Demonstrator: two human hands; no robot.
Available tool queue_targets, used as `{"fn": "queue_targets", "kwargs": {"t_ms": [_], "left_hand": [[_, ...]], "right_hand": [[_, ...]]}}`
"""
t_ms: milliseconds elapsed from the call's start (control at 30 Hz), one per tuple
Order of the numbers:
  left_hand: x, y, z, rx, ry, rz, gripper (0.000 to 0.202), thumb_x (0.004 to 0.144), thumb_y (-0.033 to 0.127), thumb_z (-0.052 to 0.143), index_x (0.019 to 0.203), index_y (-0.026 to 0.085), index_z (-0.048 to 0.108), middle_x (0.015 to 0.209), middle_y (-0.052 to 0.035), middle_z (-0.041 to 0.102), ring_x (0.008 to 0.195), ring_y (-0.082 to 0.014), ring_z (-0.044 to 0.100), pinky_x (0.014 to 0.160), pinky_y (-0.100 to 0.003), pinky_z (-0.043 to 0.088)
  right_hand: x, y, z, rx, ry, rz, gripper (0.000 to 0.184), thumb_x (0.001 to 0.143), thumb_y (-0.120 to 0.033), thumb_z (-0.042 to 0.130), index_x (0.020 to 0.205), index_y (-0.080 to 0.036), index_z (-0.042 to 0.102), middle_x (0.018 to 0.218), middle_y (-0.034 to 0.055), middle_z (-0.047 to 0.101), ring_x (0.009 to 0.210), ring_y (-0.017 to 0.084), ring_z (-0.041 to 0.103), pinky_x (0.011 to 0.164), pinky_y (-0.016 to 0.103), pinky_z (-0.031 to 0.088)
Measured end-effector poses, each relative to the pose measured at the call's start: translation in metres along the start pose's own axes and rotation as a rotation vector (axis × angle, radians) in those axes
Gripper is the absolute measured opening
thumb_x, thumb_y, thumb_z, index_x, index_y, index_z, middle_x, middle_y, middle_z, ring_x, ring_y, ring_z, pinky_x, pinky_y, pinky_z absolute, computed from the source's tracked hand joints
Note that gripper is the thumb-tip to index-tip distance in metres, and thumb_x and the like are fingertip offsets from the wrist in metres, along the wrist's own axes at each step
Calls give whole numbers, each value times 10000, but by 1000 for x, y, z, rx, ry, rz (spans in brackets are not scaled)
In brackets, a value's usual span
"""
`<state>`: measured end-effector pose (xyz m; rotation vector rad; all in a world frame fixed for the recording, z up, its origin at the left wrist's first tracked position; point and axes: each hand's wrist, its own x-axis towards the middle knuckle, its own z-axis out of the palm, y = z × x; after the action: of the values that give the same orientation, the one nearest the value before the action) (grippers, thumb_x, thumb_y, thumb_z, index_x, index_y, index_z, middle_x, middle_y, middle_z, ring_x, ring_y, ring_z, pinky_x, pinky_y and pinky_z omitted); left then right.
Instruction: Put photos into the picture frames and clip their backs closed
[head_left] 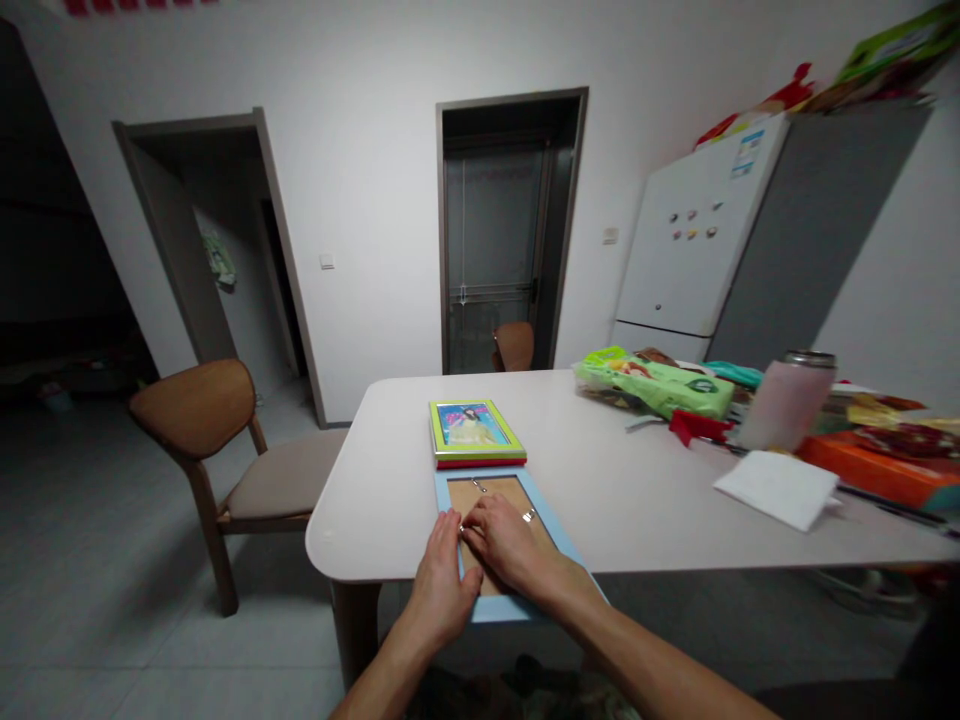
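Note:
A light blue picture frame (550,520) lies face down at the table's front edge, its near end jutting past the edge. Its brown backing board (501,488) faces up, with a small metal clip (529,516) on the right and a metal piece (478,486) near the top. My left hand (444,580) holds the frame's left side, thumb over the backing. At the backing's left edge, my right hand (504,535) has its fingers pinched on another small metal clip (461,529), mostly hidden. Just beyond lies a lime green picture frame (487,452) atop a red one (480,463).
The white table (615,480) has rounded corners. On its right are a green packet (660,388), a pink bottle (789,402), a folded white paper (780,488) and an orange box (862,465). A wooden chair (199,405) stands left; a fridge (697,230) stands behind.

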<state>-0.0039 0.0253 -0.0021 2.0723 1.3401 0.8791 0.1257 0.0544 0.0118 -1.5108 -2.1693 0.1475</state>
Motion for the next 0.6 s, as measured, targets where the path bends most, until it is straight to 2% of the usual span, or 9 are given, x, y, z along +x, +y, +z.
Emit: {"fn": "queue_targets", "kwargs": {"t_ms": [167,300,367,467,600], "left_hand": [[1,-5,1,-12,13,-20,665,618,151,481,1247,56,286,1348,-124,247,1245,-184,186,1032,-308,166],[3,-8,0,3,18,-22,670,629,176,480,1250,34,273,1346,-143,243,1240,-195,203,1030,-307,170],[3,-7,0,10,24,-26,663,633,180,478,1247,32,279,1339,-146,260,1237,-197,213,1029,-305,174],[3,-5,0,9,29,-42,650,631,180,484,1240,54,298,1331,-133,285,1233,-191,223,1027,-302,179],[3,-4,-1,31,16,-44,651,632,178,481,1239,30,295,1327,-149,286,1230,-202,232,1025,-307,186]], "right_hand": [[-12,17,-26,205,-71,-32,236,736,-207,441,862,-180,639,899,69,583,850,159,516,794,279,375],[-32,24,-48,283,-277,-45,251,630,-141,510,810,-228,662,1076,50,518,1002,174,471,873,287,346],[-39,23,-50,293,-309,-46,235,620,-154,528,790,-234,670,1131,50,484,1072,189,423,906,306,320],[-43,20,-48,284,-272,-51,201,646,-174,515,744,-232,680,1129,56,484,1092,197,400,934,337,286],[-42,21,-51,294,-312,-103,252,647,-159,501,805,-253,673,1168,47,469,1119,194,370,955,351,254]]}}
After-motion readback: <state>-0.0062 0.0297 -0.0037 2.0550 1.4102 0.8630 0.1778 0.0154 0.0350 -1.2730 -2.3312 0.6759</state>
